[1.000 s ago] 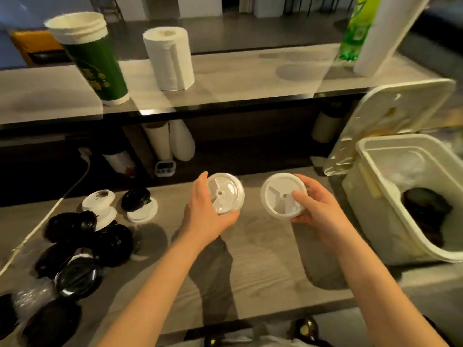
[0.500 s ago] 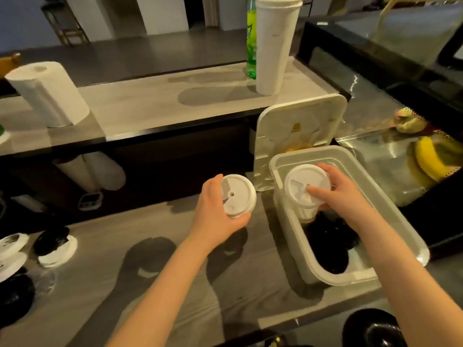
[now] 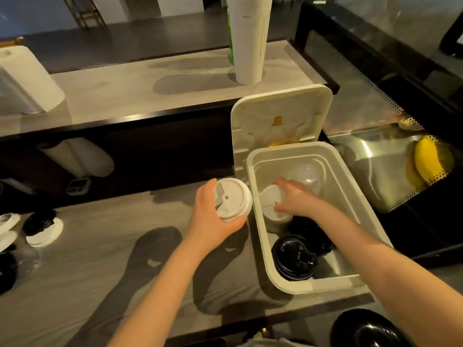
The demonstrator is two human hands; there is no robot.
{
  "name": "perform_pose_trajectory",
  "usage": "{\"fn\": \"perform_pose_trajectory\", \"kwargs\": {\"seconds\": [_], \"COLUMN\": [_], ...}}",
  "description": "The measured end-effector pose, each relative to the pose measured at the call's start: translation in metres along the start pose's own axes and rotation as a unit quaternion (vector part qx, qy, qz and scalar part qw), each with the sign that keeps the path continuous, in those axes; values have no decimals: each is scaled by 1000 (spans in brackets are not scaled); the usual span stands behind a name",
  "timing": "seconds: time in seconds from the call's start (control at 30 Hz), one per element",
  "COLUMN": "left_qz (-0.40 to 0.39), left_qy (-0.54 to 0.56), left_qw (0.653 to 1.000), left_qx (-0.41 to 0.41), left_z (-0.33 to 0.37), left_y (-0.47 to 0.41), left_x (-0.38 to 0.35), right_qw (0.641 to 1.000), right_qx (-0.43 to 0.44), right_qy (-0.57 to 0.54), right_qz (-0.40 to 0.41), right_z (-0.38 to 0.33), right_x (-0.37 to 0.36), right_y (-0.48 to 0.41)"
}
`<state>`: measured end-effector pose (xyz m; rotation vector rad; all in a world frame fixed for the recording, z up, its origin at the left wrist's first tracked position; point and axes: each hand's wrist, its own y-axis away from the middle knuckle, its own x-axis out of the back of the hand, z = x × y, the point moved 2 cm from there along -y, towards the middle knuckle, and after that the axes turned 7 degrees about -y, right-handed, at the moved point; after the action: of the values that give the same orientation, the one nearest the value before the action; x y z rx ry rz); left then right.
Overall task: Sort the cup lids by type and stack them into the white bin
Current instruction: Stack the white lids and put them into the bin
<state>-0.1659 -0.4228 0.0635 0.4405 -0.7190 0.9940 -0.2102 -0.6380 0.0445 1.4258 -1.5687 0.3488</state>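
Our left hand (image 3: 210, 216) grips round white plastic sip lid (image 3: 231, 200), centre; right hand (image 3: 298, 200) fingers curl over matching lid (image 3: 269, 204) inside white bin (image 3: 258, 236), stack beneath hidden.

A grey wood-grain counter (image 3: 105, 259) carries a white rectangular plastic bin (image 3: 318, 286) at its right end, while loose black plastic cup lids (image 3: 40, 220) and white plastic cup lids (image 3: 46, 235) lie scattered along its left edge.

Paper towel roll (image 3: 25, 81), tall cup stack (image 3: 249, 38) on upper counter (image 3: 150, 91); banana (image 3: 426, 161) rightward.
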Motion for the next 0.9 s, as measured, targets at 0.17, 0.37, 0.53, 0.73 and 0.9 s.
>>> {"fn": "perform_pose_trajectory", "kwargs": {"seconds": [0.17,0.37,0.53,0.73,0.9], "left_qz": [12,13,16,16,20], "left_qy": [4,9,1,-3,-16], "left_qw": [1000,1000,1000,1000,999], "left_qx": [3,-1,-4,-17,-28], "left_z": [1,3,2,5,6], "left_y": [0,-1,-4,-10,-20], "left_x": [0,-4,-8,-13,-21], "right_qw": [993,965,977,980,984], "right_qx": [55,74,55,78,-9], "right_qy": [95,246,207,160,180], "right_qz": [45,53,17,94,7], "right_z": [9,22,22,35,52], "right_x": [-5,-11,-3,15,16], "right_y": [1,4,0,24,37]}}
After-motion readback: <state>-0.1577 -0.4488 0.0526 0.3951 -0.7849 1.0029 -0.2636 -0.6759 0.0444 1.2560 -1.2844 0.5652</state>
